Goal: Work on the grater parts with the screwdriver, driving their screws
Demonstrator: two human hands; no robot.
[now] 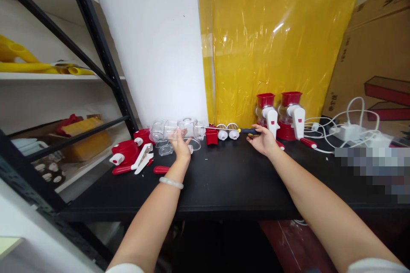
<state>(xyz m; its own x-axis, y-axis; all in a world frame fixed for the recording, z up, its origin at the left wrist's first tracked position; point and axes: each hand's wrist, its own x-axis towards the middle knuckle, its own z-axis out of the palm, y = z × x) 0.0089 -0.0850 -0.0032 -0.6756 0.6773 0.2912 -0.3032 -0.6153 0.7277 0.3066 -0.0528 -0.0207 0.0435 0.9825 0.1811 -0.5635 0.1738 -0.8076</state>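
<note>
My right hand (263, 140) is closed around the black and yellow handle of a screwdriver (245, 131). Its long thin metal shaft points left, towards my left hand (182, 147). That hand has its fingers apart in front of clear plastic housings (188, 127); whether a fingertip touches the shaft or a housing is hard to make out. Between the hands stand a red hopper piece (212, 135) and two drum graters (223, 133) with white ends. To the left lie a red base (125, 152), a white crank arm (143, 158) and a red handle (161, 169).
Two assembled red and white rotary graters (265, 113) stand at the back right, beside white chargers and cables (349, 130). A black-framed shelf (105, 51) borders the black table (221, 183) on the left. Yellow wrapped sheeting (272, 30) and a cardboard box (361, 64) rise behind.
</note>
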